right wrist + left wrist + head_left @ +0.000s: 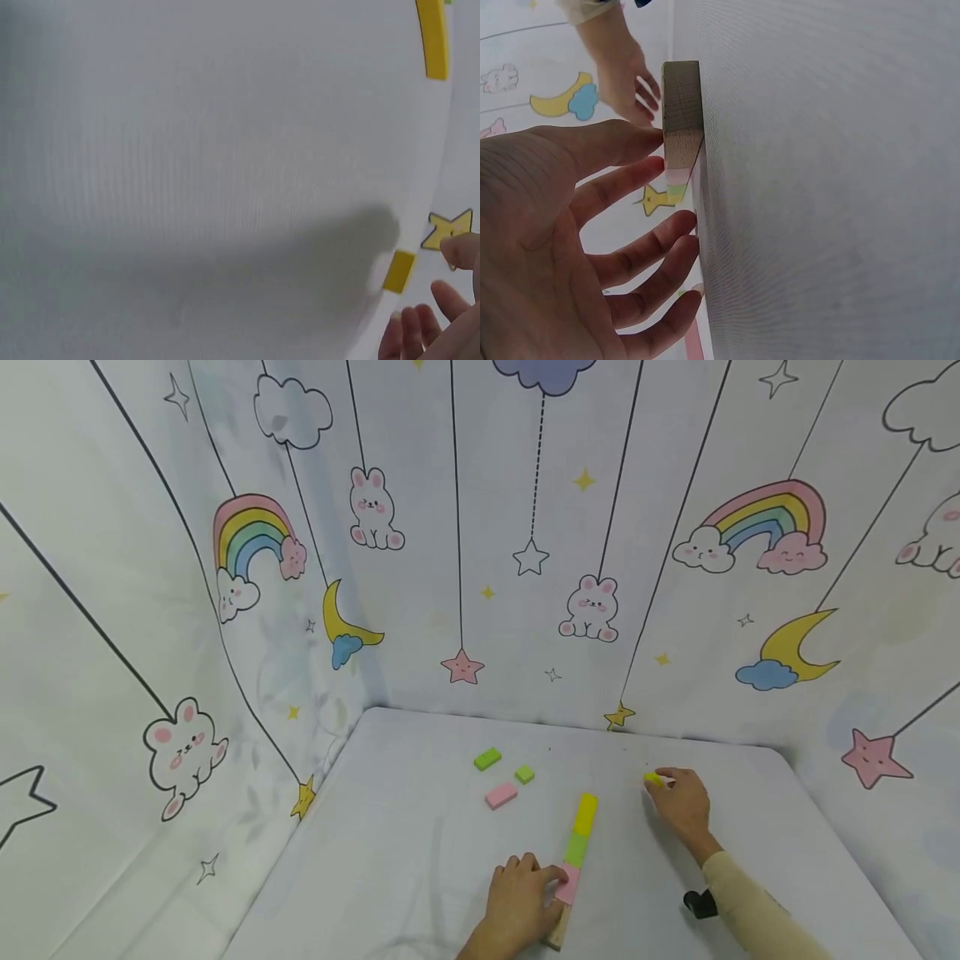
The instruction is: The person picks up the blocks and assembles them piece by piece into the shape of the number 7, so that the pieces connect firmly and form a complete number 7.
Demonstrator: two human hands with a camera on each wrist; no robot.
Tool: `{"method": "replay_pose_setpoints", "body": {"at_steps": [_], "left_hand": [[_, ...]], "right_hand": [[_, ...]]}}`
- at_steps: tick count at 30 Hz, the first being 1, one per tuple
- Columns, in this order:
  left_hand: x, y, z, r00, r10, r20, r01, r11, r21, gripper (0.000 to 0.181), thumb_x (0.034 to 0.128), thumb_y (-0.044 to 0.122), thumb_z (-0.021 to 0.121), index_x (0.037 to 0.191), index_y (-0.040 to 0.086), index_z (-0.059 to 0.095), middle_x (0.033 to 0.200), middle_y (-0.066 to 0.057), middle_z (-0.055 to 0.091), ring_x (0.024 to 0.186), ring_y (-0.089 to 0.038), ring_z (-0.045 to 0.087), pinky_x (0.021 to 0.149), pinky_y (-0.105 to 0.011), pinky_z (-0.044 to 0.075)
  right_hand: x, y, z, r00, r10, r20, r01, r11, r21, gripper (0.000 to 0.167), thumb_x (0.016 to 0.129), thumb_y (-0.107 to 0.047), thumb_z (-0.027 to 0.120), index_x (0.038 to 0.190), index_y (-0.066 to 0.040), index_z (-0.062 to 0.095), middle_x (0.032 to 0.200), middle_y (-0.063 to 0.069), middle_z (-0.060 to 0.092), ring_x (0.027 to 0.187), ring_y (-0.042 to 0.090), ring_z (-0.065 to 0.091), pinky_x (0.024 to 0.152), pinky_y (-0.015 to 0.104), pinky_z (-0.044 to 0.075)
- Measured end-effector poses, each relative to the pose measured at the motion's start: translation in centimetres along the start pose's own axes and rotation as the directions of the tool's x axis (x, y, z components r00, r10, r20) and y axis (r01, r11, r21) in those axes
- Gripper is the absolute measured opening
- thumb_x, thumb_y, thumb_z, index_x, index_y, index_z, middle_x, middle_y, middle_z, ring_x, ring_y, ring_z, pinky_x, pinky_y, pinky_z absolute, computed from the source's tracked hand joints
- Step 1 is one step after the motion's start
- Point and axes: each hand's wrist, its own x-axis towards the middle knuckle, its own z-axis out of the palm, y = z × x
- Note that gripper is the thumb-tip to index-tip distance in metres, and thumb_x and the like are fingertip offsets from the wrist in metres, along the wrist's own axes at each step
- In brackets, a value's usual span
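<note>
Apparently the work is about half done: four blocks make a row (576,852), reading outward from its near end as wooden block (557,937), pink block (567,888), green block (576,849) and long yellow block (587,815). Four others lie apart from the row and seem left to deal with. Left of its far end sit a loose pink block (501,795), a larger green block (487,759) and a smaller green one (524,774); to its right, a small yellow block (652,778).

The left hand (520,900) is beside the row's near end, thumb and forefinger touching it without wrapping round it. The right hand (684,802), right of the row, has its fingers parted around the small yellow block; a gap shows in the right wrist view, so the grip looks unclosed.
</note>
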Motion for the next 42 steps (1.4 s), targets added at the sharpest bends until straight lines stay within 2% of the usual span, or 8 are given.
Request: {"method": "replay_pose_setpoints", "body": {"at_steps": [8,13,20,29,42], "left_hand": [[-0.2,0.0,-0.1,1.000,-0.002,0.001,0.002,1.000,-0.005,0.031,0.0862,0.038,0.079,0.117,0.040,0.074,0.090,0.007,0.054,0.079,-0.011,0.046,0.068,-0.030,0.036],[-0.2,-0.1,0.0,1.000,-0.001,0.005,0.002,1.000,-0.013,0.031,0.0864,0.037,0.079,0.117,0.040,0.074,0.090,0.007,0.054,0.079,-0.011,0.045,0.068,-0.030,0.036],[-0.1,-0.4,0.5,1.000,0.014,-0.026,-0.014,1.000,0.002,0.030,0.0860,0.040,0.079,0.116,0.040,0.075,0.090,0.008,0.054,0.078,-0.010,0.045,0.067,-0.030,0.036],[0.0,-0.3,0.3,1.000,0.003,0.002,-0.003,1.000,-0.013,0.030,0.0871,0.039,0.079,0.117,0.040,0.074,0.090,0.007,0.055,0.079,-0.011,0.046,0.067,-0.030,0.035],[0.1,-0.4,0.5,1.000,-0.005,0.006,0.005,1.000,-0.012,0.031,0.0870,0.039,0.079,0.117,0.042,0.074,0.091,0.008,0.055,0.080,-0.011,0.047,0.068,-0.030,0.037]], "right_hand": [[0.4,2.1,-0.4,0.998,-0.022,0.057,0.022,1.000,-0.003,0.039,0.100,-0.018,0.062,0.131,0.005,0.067,0.123,0.031,0.065,0.104,0.045,0.068,0.077,0.050,0.054],[0.5,2.5,-0.3,0.996,-0.019,0.083,0.021,1.000,-0.017,0.037,0.102,-0.017,0.062,0.133,0.003,0.066,0.127,0.031,0.064,0.106,0.045,0.068,0.076,0.048,0.054],[0.7,2.4,-0.2,0.995,-0.051,0.088,0.053,0.998,-0.026,0.034,0.098,-0.014,0.068,0.129,0.002,0.069,0.125,0.030,0.066,0.100,0.044,0.069,0.069,0.041,0.051],[1.2,1.9,-0.7,0.990,-0.041,0.132,0.047,0.998,-0.038,0.032,0.099,-0.015,0.066,0.125,0.003,0.071,0.118,0.031,0.069,0.098,0.044,0.070,0.067,0.042,0.052],[1.5,1.6,-0.6,0.993,-0.034,0.112,0.041,0.997,-0.058,0.029,0.097,-0.016,0.069,0.120,0.001,0.075,0.112,0.029,0.072,0.093,0.042,0.071,0.061,0.036,0.049]]}}
